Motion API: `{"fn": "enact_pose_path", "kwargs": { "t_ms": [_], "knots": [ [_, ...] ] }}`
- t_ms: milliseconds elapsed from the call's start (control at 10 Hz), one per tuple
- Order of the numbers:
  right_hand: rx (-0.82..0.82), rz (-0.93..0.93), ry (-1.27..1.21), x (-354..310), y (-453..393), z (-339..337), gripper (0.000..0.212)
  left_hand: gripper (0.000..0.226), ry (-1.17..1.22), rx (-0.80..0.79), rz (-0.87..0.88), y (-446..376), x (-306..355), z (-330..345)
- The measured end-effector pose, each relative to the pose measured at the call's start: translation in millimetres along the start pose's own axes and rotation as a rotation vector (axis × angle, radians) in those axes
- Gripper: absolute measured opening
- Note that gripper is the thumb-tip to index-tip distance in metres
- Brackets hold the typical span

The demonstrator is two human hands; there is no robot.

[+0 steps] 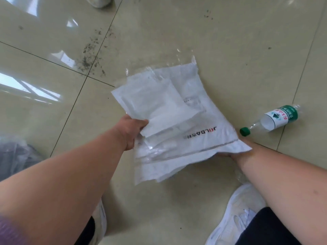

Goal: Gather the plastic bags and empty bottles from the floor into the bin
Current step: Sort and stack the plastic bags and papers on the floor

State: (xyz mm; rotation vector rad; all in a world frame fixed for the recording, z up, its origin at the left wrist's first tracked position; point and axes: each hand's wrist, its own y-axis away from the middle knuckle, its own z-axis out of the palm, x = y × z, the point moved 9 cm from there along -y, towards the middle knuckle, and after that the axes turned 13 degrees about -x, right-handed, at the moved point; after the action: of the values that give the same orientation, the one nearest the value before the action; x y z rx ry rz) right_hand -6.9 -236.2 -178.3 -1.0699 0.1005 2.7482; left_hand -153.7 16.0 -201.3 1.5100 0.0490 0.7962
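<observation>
A stack of white and clear plastic bags (177, 121) hangs just above the floor in the middle of the view; the top one carries dark printed lettering. My left hand (131, 131) grips the stack's left edge. My right hand (228, 154) is mostly hidden under the stack's lower right corner and holds it from below. An empty clear bottle (272, 121) with a green cap and a green and white label lies on its side on the tiles, just right of the bags and beyond my right wrist.
The floor is glossy beige tile with a patch of dark dirt specks (92, 53) at the upper left. A bin lined with a clear bag (16, 156) shows at the left edge. My white shoes (237, 214) stand below. A pale object (99, 1) sits at the top edge.
</observation>
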Motion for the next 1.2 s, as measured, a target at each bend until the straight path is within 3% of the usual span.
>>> {"fn": "enact_pose_path", "kwargs": {
  "t_ms": [100,200,300,400,500,600,700,800,900,1100,1200],
  "knots": [
    [0.861,0.705,-0.522,60,49,-25,0.039,0.041,-0.239,0.043,-0.137,6,-17,-11],
    [0.361,0.672,-0.500,63,16,22,0.087,0.024,-0.366,0.113,-0.299,20,-39,-30],
    [0.531,0.758,-0.367,66,14,7,0.106,0.038,-0.291,0.128,-0.313,21,-52,-32],
    [0.565,0.904,0.059,64,8,-4,0.075,0.048,-0.199,0.156,-0.223,19,-43,-29],
    [0.666,0.880,0.191,55,2,-9,0.032,0.065,-0.199,0.197,-0.143,18,-21,-29],
    [0.715,0.786,0.029,38,1,-13,0.017,0.054,-0.112,0.107,-0.094,14,-2,-24],
    [0.702,0.781,-0.005,23,5,-19,0.021,0.043,-0.008,-0.093,-0.109,16,12,-8],
    [0.731,0.698,0.024,-1,4,-31,0.034,0.036,-0.062,-0.192,-0.020,13,34,2],
    [0.783,0.622,0.096,-24,2,-40,0.049,0.035,-0.171,-0.183,0.090,14,56,9],
    [0.755,0.498,0.131,-57,0,-50,0.037,0.021,-0.301,-0.170,0.289,24,98,11],
    [0.889,0.547,0.361,-73,16,-63,0.028,0.026,-0.624,-0.242,0.408,39,120,25]
  ]
}}
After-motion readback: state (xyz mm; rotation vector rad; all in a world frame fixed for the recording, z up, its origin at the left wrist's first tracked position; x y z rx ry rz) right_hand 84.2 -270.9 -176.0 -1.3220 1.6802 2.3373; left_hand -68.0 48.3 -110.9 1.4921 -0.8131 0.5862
